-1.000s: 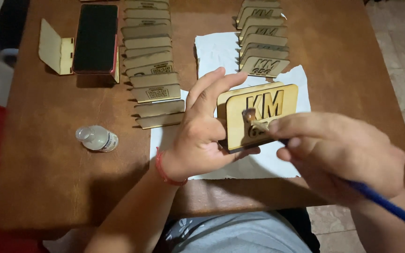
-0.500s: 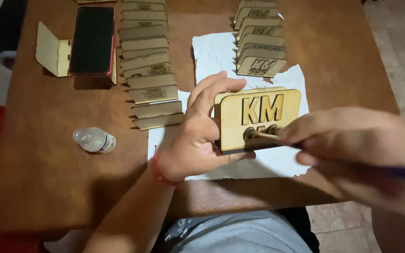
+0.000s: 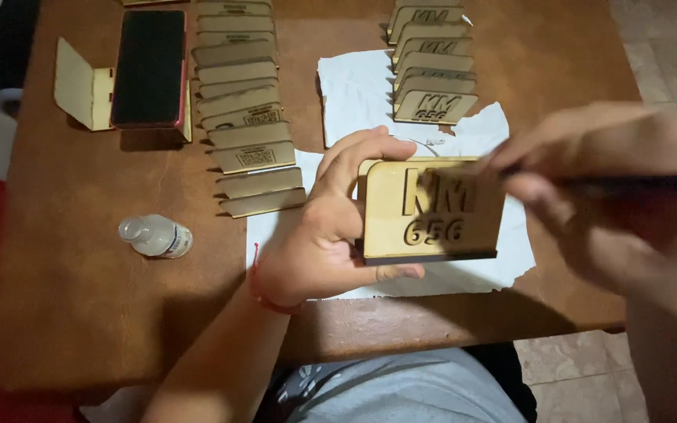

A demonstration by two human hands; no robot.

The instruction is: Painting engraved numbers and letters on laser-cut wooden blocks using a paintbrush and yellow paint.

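My left hand [image 3: 324,235] grips a flat wooden plaque [image 3: 431,210] with cut-out letters and digits, holding it upright by its left edge above a sheet of white paper [image 3: 354,94]. My right hand [image 3: 613,188] is blurred and close to the camera, to the right of the plaque. It pinches a thin blue paintbrush [image 3: 644,185] whose handle runs off to the right; the tip lies near the plaque's upper right corner.
A row of similar wooden plaques [image 3: 431,63] stands at the back right, a longer overlapping row [image 3: 244,110] at the back centre. A black phone [image 3: 149,66] leans in a wooden stand [image 3: 80,86] at the left. A small clear bottle [image 3: 156,236] lies on the brown table [image 3: 80,313].
My right hand has lifted from the plaque's lower front to its upper right corner, nearer the camera. The plaque has tilted more upright and its lower digits now show.
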